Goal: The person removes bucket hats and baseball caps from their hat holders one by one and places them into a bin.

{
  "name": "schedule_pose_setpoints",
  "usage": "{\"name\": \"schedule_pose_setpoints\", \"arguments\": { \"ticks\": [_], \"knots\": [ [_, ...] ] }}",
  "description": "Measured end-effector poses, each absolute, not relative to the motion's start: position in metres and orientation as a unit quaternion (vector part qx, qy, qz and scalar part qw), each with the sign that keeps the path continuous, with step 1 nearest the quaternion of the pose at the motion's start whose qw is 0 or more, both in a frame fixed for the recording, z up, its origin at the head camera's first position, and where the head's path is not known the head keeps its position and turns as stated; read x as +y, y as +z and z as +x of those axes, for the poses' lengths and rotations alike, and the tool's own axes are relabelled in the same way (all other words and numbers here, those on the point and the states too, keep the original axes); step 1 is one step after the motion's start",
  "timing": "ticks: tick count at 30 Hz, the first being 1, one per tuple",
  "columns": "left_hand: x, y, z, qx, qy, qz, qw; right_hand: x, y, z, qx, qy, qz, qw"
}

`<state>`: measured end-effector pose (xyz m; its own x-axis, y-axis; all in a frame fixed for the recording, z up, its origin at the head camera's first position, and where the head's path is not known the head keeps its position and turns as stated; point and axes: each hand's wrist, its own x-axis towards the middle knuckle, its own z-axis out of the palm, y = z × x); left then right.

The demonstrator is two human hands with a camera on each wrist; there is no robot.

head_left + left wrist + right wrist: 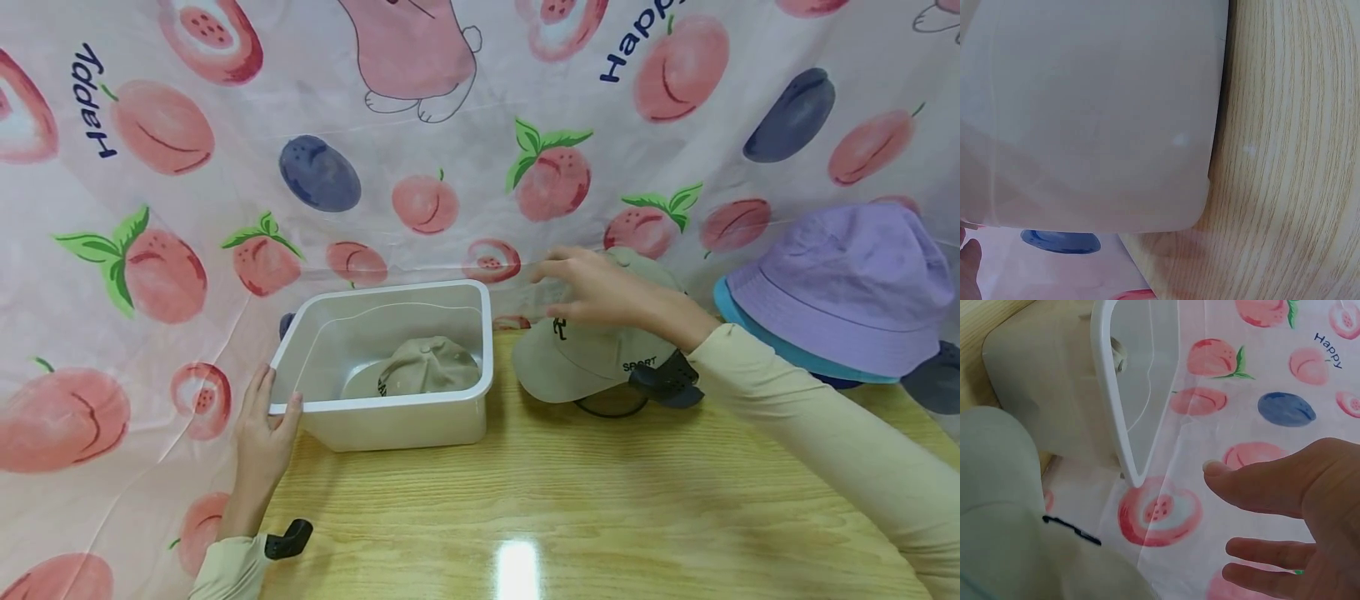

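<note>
My left hand (262, 433) rests at the front left corner of a white plastic bin (405, 425), fingers along its left side and thumb at the rim. In the left wrist view, only fingertips (969, 265) show beside the bin's wall (1097, 125). Inside the bin lies a beige baseball cap (431, 367). My right hand (600, 287) hovers over another beige cap (600, 354), which has dark letters and "SPORT" on it. In the right wrist view, the thumb and fingers are spread and hold nothing, beside the blurred cap (1029, 550).
A purple bucket hat (847, 292) sits on a blue one (817, 346), with darker brims below, at the right. Behind everything hangs a fruit-print cloth (450, 150). Wood-grain tabletop (600, 500) lies in front of the bin.
</note>
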<state>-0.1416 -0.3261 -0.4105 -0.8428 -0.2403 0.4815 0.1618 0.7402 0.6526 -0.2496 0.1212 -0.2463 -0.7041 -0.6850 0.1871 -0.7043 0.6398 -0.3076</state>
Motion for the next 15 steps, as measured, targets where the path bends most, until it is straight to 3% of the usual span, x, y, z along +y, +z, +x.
{"name": "schedule_pose_setpoints", "arguments": {
  "ticks": [15],
  "knots": [
    [-0.325, -0.409, -0.141, -0.887, -0.361, 0.015, 0.286, 0.153, -0.245, -0.251, -0.932, 0.125, 0.337, 0.044]
  ]
}}
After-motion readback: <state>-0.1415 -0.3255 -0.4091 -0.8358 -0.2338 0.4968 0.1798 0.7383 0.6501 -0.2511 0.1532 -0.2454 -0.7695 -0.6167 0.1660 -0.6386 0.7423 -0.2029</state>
